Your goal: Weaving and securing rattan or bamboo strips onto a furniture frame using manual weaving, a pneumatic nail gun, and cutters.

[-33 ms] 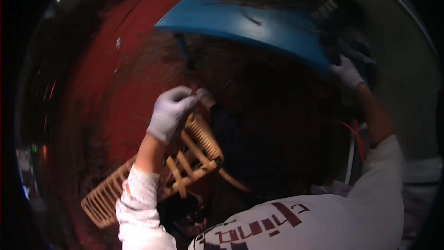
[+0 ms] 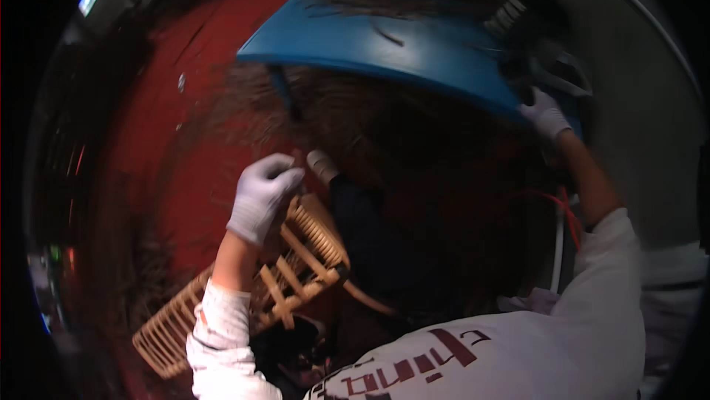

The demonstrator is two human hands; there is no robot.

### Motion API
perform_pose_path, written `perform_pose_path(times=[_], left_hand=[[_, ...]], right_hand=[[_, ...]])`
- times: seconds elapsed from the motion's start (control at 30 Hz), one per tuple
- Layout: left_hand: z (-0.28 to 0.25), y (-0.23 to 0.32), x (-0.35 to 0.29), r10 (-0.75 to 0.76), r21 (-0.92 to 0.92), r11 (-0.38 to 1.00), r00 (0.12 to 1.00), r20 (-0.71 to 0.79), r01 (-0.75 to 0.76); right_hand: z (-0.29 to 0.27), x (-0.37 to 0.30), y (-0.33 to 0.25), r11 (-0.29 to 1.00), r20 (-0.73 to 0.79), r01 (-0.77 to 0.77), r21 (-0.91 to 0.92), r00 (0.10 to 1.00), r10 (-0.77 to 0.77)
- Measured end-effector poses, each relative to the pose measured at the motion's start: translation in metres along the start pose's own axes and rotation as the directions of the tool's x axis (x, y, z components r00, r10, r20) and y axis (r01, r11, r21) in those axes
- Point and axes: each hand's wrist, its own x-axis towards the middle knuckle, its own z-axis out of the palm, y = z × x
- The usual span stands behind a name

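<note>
My left hand point(image 2: 262, 197), in a pale glove, is raised in the middle left with thumb and fingers drawn together. Whatever lies in that pinch is too small or hidden to make out. Just below it, a light-brown woven rattan frame point(image 2: 307, 263) with slats and wrapped bars lies at a slant; whether the fingers touch it cannot be told. My right hand point(image 2: 546, 113), also gloved, reaches out to the right end of the blue table point(image 2: 347, 26). Its fingertips are against a dark object point(image 2: 518, 75) there, and shadow partly hides them.
Brown thin strips point(image 2: 384, 2) lie on the table's far side. More scraps are scattered on the red floor point(image 2: 166, 104) around the table leg point(image 2: 281, 89). A red cord point(image 2: 569, 215) hangs near my right forearm, beside the grey wall point(image 2: 643, 104).
The whole view has shifted slightly, so the table and rattan frame sit a little lower and further left. Both hands keep nearly the same places relative to them.
</note>
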Motion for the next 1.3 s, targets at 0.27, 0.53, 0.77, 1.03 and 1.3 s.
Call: perform_pose_path(times=[0.27,0.53,0.77,1.03,1.3], left_hand=[[0.013,0.018,-0.009,-0.006,0.072,0.997,0.999,-0.036,0.008],[0.015,0.021,-0.007,0.074,0.127,0.990,0.995,-0.066,-0.065],[0.024,0.029,-0.013,0.178,0.239,0.960,0.978,-0.106,-0.148],[0.014,0.004,-0.020,0.291,0.292,0.928,0.940,-0.177,-0.232],[0.019,0.027,-0.034,0.135,0.466,0.882,0.987,-0.092,-0.077]], right_hand=[[0.031,0.050,0.015,0.968,0.087,-0.181,-0.174,0.976,0.199],[0.072,0.104,-0.005,0.950,-0.217,-0.020,-0.311,0.975,-0.051],[0.126,-0.018,-0.021,0.886,-0.135,0.456,0.084,0.886,-0.444],[0.209,-0.176,-0.024,0.863,0.435,0.498,0.092,0.759,-0.484],[0.132,-0.173,-0.017,0.848,0.092,0.528,-0.038,0.847,-0.523]])
